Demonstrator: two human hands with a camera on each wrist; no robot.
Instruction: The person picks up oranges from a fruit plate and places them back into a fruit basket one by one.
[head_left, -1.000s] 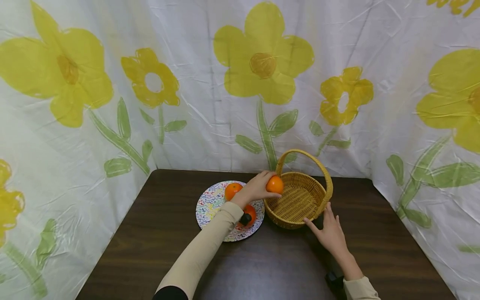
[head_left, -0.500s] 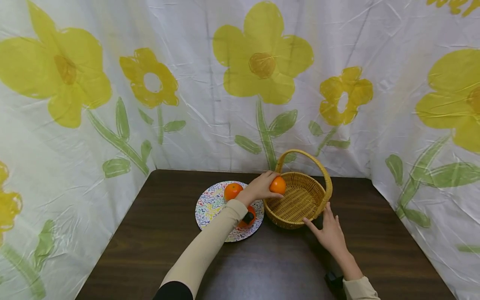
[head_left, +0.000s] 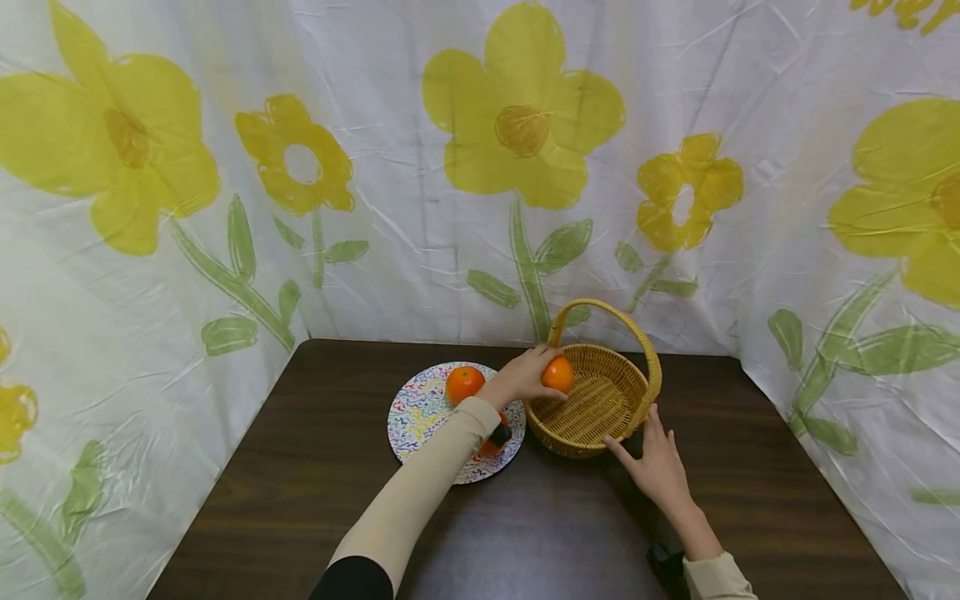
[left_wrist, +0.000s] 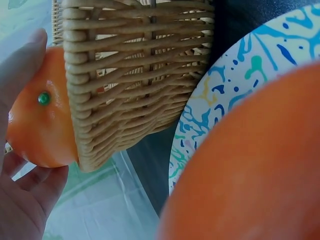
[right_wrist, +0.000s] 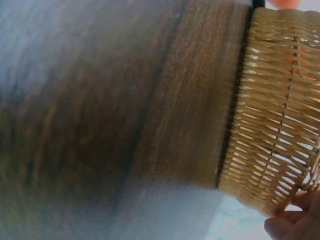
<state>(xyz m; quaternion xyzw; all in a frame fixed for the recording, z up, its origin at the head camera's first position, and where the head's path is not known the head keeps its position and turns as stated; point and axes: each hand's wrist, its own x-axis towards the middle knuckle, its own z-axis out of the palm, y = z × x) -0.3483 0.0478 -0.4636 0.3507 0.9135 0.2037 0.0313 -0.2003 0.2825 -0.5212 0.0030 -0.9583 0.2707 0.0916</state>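
My left hand (head_left: 525, 375) grips an orange (head_left: 558, 375) at the left rim of the yellow wicker basket (head_left: 577, 442). In the left wrist view the orange (left_wrist: 42, 115) shows a green stem dot, with thumb and fingers on opposite sides of it and the basket's woven wall (left_wrist: 135, 75) alongside. My right hand (head_left: 662, 467) touches the basket's right front side, its thumb and fingers spread and fairly straight. The right wrist view shows fingertips (right_wrist: 280, 227) right at the basket's edge. Left of the basket, a colourfully patterned round plate (head_left: 408, 417) bears an orange (head_left: 464, 383) at its back.
Another orange (head_left: 491, 448) on the plate is partly hidden by the left wrist's black camera (head_left: 500, 434). The basket's tall arched handle (head_left: 637, 333) rises above its rim. Plate and basket stand near the back edge of the dark wooden table (head_left: 300, 467). Behind hangs a flower-printed curtain (head_left: 390, 275).
My left hand has moved slightly right with the orange, further over the basket's rim. The right hand keeps its place against the basket.
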